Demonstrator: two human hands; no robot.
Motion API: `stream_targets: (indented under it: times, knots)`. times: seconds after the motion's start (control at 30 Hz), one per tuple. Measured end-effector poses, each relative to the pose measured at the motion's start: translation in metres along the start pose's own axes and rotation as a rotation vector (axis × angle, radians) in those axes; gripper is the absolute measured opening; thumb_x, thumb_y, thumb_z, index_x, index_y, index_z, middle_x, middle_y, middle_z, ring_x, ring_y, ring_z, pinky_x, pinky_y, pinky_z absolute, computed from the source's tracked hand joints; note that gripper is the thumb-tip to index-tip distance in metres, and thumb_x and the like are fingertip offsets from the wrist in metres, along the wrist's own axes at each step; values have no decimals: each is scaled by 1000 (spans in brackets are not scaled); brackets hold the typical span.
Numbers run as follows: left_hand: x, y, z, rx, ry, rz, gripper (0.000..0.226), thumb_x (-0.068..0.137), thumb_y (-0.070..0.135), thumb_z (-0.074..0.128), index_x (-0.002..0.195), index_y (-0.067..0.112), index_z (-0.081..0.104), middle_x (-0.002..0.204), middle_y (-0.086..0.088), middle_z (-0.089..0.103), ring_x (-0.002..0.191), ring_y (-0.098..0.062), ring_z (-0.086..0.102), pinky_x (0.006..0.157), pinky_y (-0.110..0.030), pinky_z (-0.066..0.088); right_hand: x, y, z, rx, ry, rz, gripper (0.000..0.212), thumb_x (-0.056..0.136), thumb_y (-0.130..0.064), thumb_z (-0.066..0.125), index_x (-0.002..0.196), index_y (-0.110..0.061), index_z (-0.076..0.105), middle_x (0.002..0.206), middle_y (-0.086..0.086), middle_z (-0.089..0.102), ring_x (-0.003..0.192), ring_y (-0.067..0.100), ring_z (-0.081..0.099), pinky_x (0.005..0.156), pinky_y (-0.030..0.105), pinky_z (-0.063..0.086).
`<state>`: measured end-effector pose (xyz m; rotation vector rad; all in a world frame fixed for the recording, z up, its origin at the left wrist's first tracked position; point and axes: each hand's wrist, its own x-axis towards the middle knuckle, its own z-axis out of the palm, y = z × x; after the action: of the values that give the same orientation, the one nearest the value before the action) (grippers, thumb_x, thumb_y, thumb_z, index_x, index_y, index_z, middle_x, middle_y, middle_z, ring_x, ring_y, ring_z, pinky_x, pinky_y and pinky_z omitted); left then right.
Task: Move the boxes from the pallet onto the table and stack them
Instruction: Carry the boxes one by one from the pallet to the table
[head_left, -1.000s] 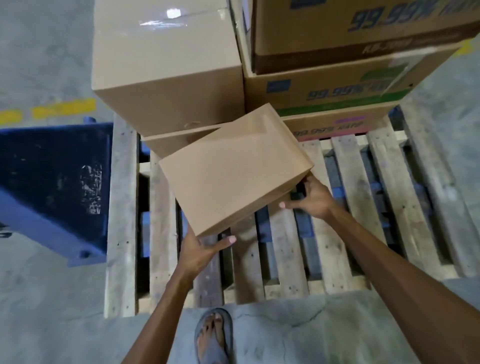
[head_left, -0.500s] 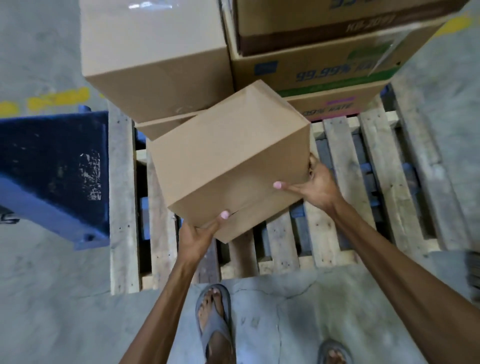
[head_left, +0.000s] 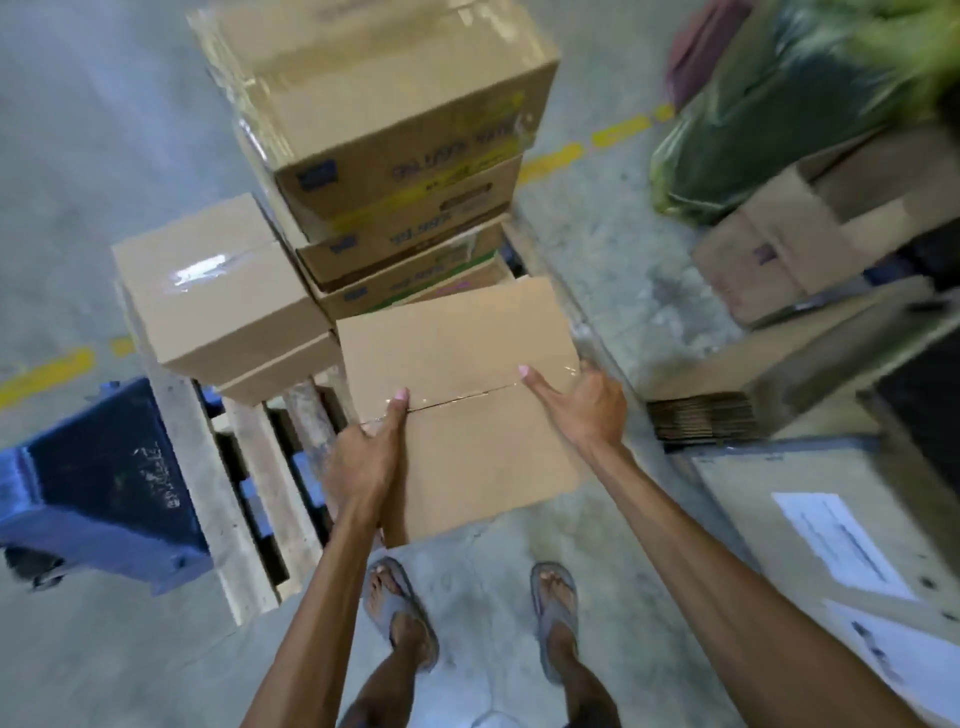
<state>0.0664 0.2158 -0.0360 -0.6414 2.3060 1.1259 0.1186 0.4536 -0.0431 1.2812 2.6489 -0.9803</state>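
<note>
I hold a plain brown cardboard box in the air in front of me, its taped seam facing up. My left hand grips its left edge with the thumb on top. My right hand grips the right edge, one finger laid flat on the top. The wooden pallet lies on the floor to the left. On it stand a plain taped box on a flatter one, and a stack of printed boxes behind. A surface with white paper labels, perhaps the table, shows at lower right.
A blue pallet truck stands left of the pallet. At right are an open cardboard box, a green plastic bag and flattened cardboard. My two feet in sandals stand on the concrete floor, which has a yellow dashed line.
I have lifted the box clear of the pallet and turned to the right with it. The box now lies flat, seam up, and the pallet has slid to the left of the view.
</note>
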Motion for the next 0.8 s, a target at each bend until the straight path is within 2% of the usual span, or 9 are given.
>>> stream_targets:
  times: [0.07,0.1,0.2,0.3,0.47,0.57,0.63,0.7,0.8]
  knots:
    - [-45,48,-7,72,-62,83,92,75,94,42,119,18,68,117,-16,71,108,-37,64,90,-41,47,-22,0,-72,95,43,106,94,65,-88,63,117,-9,61,109,13,73,104,35,68,82,39,55]
    - [-63,68,-9,78,-86,127,88,78,90,45,123,17,68,120,-17,71,110,-39,64,89,-41,46,-32,-1,-102,137,50,162,93,65,-86,65,118,-10,58,111,13,71,107,35,67,85,40,55]
    - [-121,134,-5,123,-184,288,75,88,75,54,120,9,71,120,-21,70,112,-40,64,84,-38,43,-59,9,-191,204,152,236,71,73,-76,71,106,-15,57,111,11,69,111,33,65,84,36,52]
    - [-170,194,10,189,-286,448,77,87,74,55,122,7,70,124,-24,68,116,-40,63,87,-40,44,-91,22,-270,224,278,312,94,71,-85,62,125,-8,51,124,16,67,119,38,61,93,43,52]
    - [-263,283,55,327,-453,719,96,77,88,48,125,8,69,128,-23,67,121,-41,61,98,-42,46,-149,63,-388,222,447,371,88,85,-78,53,132,-4,47,136,15,59,129,41,51,100,44,43]
    - [-315,320,91,354,-563,832,109,64,98,39,123,12,71,125,-20,70,118,-39,64,102,-43,50,-170,95,-432,255,574,427,89,83,-83,47,135,-12,53,136,10,60,129,39,52,104,46,42]
    - [-345,338,125,407,-649,877,104,67,95,39,126,15,69,129,-16,69,120,-37,63,103,-43,48,-174,124,-460,267,638,471,91,79,-88,43,132,-15,59,131,8,63,124,38,56,102,46,44]
    - [-374,350,156,419,-715,894,96,70,91,45,127,17,68,131,-12,68,121,-35,62,104,-41,48,-169,154,-480,285,656,527,90,82,-86,44,130,-10,59,129,11,64,120,38,59,98,44,45]
    - [-403,358,217,420,-809,901,70,86,74,56,127,18,68,133,-12,66,122,-35,61,100,-36,48,-152,208,-501,327,638,596,91,83,-85,43,131,-9,57,131,11,64,118,36,61,95,42,47]
